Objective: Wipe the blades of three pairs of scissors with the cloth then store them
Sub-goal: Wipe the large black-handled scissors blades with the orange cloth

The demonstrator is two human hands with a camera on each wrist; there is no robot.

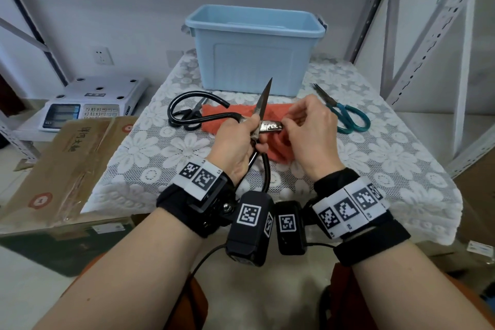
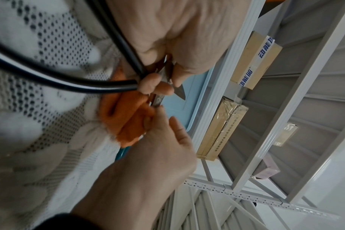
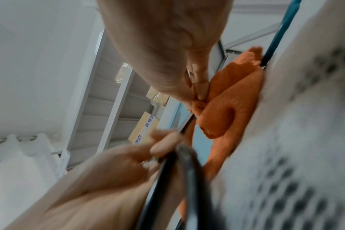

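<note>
My left hand (image 1: 254, 131) grips a large pair of black-handled scissors (image 1: 263, 99) near the pivot, above the table. The blades are spread: one points up and away, the other lies level toward the right. At the end of the level blade (image 1: 270, 126), my right hand (image 1: 288, 122) pinches a fold of the orange cloth (image 1: 230, 112). The wrist views show the cloth (image 3: 223, 109) drawn up to those fingertips (image 2: 158, 115), the rest lying on the table. A second black pair (image 1: 184, 115) lies at the left, a teal-handled pair (image 1: 348, 115) at the right.
A light blue plastic bin (image 1: 254, 45) stands open at the back of the lace-covered table (image 1: 375, 158). Left of the table sit a weighing scale (image 1: 88, 104) and a cardboard box (image 1: 67, 158). Metal shelf uprights (image 1: 417, 48) rise at the right.
</note>
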